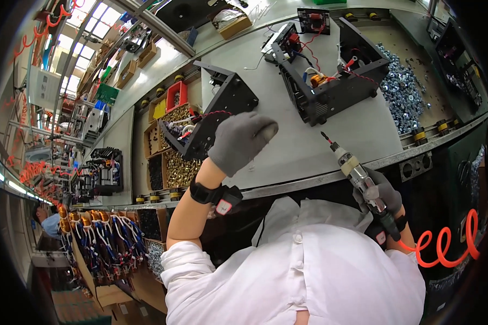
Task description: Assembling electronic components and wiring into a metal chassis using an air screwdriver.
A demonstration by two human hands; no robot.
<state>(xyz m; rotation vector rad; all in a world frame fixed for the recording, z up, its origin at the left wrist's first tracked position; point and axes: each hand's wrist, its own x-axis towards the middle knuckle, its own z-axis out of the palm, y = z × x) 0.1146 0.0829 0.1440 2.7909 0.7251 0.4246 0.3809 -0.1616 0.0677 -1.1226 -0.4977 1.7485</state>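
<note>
My left hand (244, 142), in a grey glove, is closed above the light work surface, its fingers curled in and the thumb against them. What it holds, if anything, is hidden. Just beside it stands a black metal housing (230, 100) with wires inside. My right hand (382, 192), gloved too, wraps round an air screwdriver (358, 176) whose bit points up and away to the left. A red coiled hose (444, 249) runs from the tool's rear end. Beyond the bit sits a second black housing (336, 95) with a copper coil (320, 80) and loose wires.
A heap of silvery screws (401, 89) lies to the right. Left are trays of brass-coloured fasteners (183, 169) and a red bin (176, 95). Wire harnesses (108, 241) hang at lower left. A metal rail (287, 184) edges the bench in front of me.
</note>
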